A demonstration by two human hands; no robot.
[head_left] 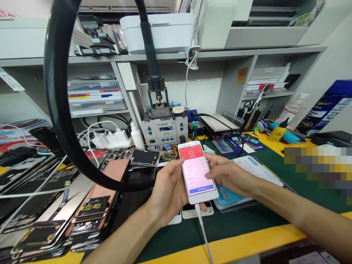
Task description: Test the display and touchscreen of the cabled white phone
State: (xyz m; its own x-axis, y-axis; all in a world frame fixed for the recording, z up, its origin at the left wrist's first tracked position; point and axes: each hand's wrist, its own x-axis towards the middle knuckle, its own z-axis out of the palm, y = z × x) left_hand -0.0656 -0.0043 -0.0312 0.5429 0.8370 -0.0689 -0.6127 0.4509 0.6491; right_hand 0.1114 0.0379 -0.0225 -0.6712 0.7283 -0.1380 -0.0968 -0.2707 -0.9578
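Left hand (170, 189) cradles the white phone (197, 172) from beneath, thumb along its left edge, a fingertip showing under the lower edge; grip closed on the phone; right hand (233, 174) half curled at the right edge, one digit tip over the lit screen (195, 183), another reaching behind the upper right side; cannot tell whether the tip is pressing or whether that hand pinches the phone; screen shows a red header with a sad face, list rows, a blue bar at the bottom; judged good practice: let the left palm bear the weight, tap lightly with one tip, keep the other digits off the glass; white cable (199, 216) enters the bottom edge and should stay slack, without sideways strain on the socket; phone is held above a second phone (206, 211) lying on the green mat (233, 223); blue-and-white packet (228, 196) just beside; black hose (56, 84) loops near the left wrist, worth minding; stacked phone parts (106, 183) lie further left; control station (165, 132) stands behind.
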